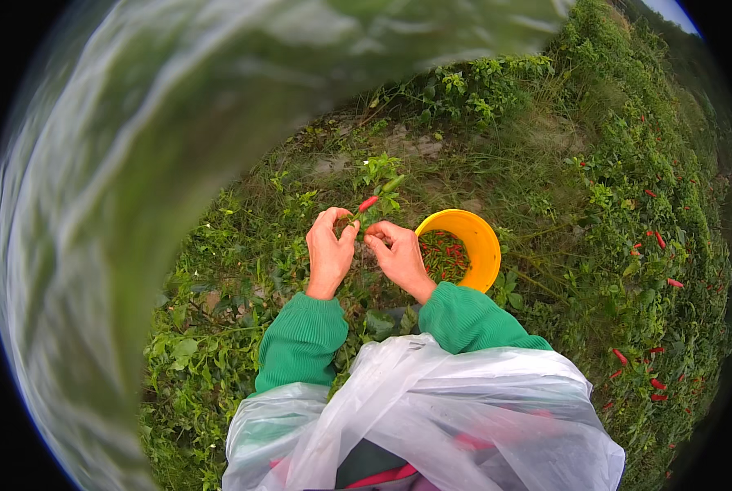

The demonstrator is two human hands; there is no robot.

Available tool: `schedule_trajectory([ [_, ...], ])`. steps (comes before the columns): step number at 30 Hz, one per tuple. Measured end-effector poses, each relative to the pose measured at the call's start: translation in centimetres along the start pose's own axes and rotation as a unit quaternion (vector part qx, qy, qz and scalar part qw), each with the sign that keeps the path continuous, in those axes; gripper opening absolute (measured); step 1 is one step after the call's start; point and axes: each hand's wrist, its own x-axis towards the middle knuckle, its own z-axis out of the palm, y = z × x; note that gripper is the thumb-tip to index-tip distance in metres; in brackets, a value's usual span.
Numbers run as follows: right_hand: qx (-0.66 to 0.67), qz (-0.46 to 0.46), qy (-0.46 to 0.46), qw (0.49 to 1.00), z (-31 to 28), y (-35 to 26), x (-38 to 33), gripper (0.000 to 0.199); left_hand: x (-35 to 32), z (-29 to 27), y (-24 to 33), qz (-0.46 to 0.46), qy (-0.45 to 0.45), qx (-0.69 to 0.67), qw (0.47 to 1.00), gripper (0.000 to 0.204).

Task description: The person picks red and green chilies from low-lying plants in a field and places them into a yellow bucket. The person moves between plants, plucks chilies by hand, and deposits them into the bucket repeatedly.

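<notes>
My left hand [331, 252] is closed in a pinch, its thumb and fingertips at the lower end of a red chili pepper [368, 204]. Just beyond that pepper is a green chili pepper [393, 184], pointing up and to the right. My right hand [402, 260] comes close from the right, thumb and forefinger pressed together by the green stems below the red pepper. What exactly its fingertips hold is too small to tell. Beside this hand stands a yellow bucket [485, 250], partly filled with red and green chili peppers [442, 255].
Low chili plants [194, 360] surround me, with more red chili peppers [657, 383] among the leaves at the right. A blurred sheet of clear plastic [96, 204] blocks the upper left. Clear plastic [431, 409] also covers my body below the green sleeves.
</notes>
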Motion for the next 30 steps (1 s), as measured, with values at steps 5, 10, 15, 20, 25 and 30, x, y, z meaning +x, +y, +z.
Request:
schedule_trajectory([
  [5,-0.002,0.072,-0.046,0.996,1.7,3.0,0.3,0.02,-1.5,-1.9,1.2,0.045,-0.062,0.22,0.972,0.022],
  [10,0.265,0.23,-0.021,0.936,0.8,1.9,0.8,0.022,-1.7,-3.4,1.5,0.147,-0.042,0.302,0.941,0.027],
  [15,0.04,0.2,-0.072,0.976,0.1,0.4,0.8,0.023,-0.8,-2.6,0.4,0.121,-0.05,0.192,0.973,0.023],
  [20,0.02,0.141,-0.061,0.988,0.7,1.6,1.1,0.022,-0.8,-2.0,0.0,0.068,-0.065,0.147,0.985,0.016],
  [25,0.415,0.313,-0.094,0.849,-0.7,2.0,1.3,0.013,-0.1,-2.7,-0.7,0.005,-0.142,-0.066,0.988,0.017],
  [30,0.56,0.234,-0.137,0.783,-1.9,1.2,1.5,0.012,0.0,-3.2,-1.3,-0.105,-0.128,-0.272,0.948,0.01],
])
